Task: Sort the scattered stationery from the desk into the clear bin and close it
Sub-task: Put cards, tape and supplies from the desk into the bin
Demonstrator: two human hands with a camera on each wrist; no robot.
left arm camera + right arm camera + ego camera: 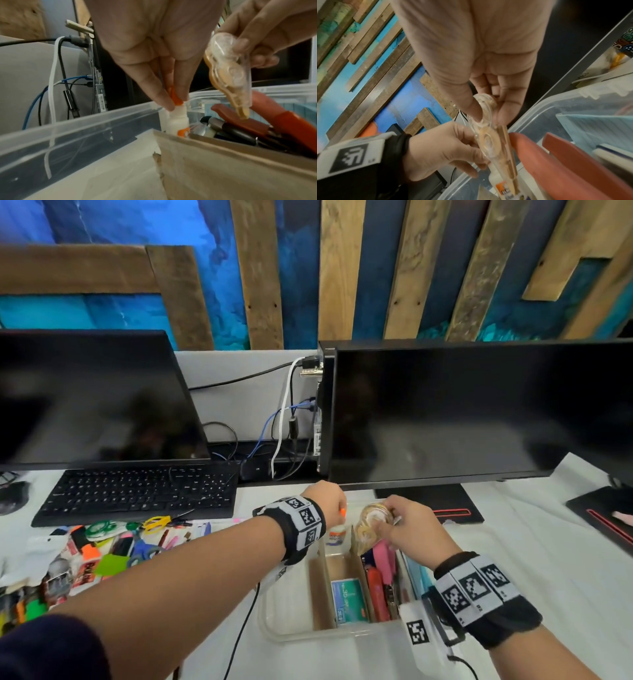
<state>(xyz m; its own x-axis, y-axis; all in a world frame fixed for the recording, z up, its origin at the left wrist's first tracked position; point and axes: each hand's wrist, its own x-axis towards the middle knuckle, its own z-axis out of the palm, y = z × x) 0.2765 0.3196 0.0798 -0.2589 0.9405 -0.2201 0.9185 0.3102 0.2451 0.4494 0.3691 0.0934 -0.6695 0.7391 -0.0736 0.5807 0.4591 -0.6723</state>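
The clear bin [294, 636] sits in front of me, split by cardboard dividers [223, 162]. My left hand [342, 513] pinches the orange cap of a white glue bottle [178, 119], which stands upright at the bin's far end. Beside it my right hand [387, 517] holds a clear tape dispenser [370, 525] by its rounded end, nose pointing down over the middle compartment. A red stapler [283, 119], pens and a green box [349, 597] lie inside. Scattered stationery [102, 546] is heaped on the desk at the left.
A black keyboard [137, 494] lies behind the heap. Two dark monitors [462, 412] stand at the back with cables [284, 422] hanging between them. The right monitor's base [431, 501] is just beyond the bin. White desk surface stretches to the right.
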